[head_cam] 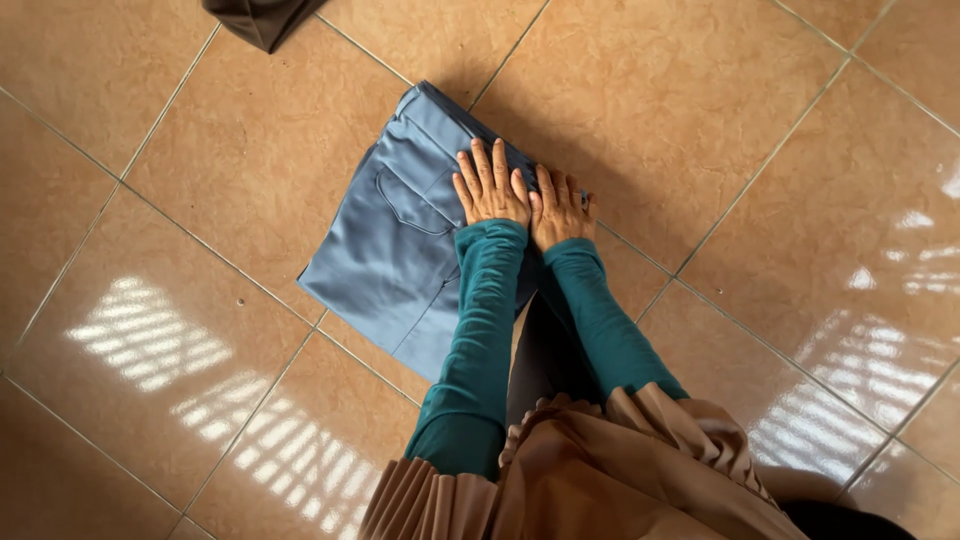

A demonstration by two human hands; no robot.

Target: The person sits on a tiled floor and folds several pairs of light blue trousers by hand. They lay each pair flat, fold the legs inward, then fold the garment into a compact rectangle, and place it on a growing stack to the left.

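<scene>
Item: folded blue-grey trousers (390, 240), being kept flat on the tiled floor (700, 100), back pocket facing up, waistband toward the far edge. The right-hand edge of the garment is being pressed down by both hands, laid side by side and touching. Left hand (492, 187): grip spread open, palm flat, fingers extended on the cloth, nothing being pinched. Right hand (560, 208): grip likewise open and flattened at the fold's edge. Dark cloth (262, 15) is being left well apart, at the frame's top.
</scene>
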